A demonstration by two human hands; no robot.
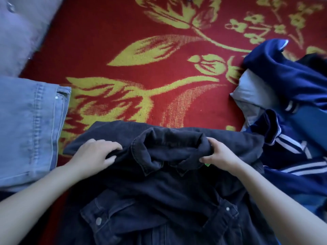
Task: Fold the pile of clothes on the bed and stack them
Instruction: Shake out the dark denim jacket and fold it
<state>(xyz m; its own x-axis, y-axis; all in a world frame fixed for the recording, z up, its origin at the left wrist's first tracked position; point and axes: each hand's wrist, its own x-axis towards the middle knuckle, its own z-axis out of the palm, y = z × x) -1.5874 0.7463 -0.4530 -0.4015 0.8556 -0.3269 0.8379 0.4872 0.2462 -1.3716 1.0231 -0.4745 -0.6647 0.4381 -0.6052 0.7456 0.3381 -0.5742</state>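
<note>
A dark denim jacket [159, 188] lies front-up on the red and yellow bedspread [123, 41], collar toward the far side, with a sleeve folded across behind the collar. My left hand [95, 154] rests flat on the jacket's left shoulder, fingers spread. My right hand [218, 154] pinches the bunched dark cloth beside the collar on the right. Folded light blue jeans [30, 128] lie at the left. An unfolded heap of navy track clothes with white stripes [292, 106] sits at the right.
A lilac garment with a snap button [19, 30] lies at the top left corner. A pale grey piece [251, 91] pokes out from under the navy heap. Bare bedspread shows across the middle and far side.
</note>
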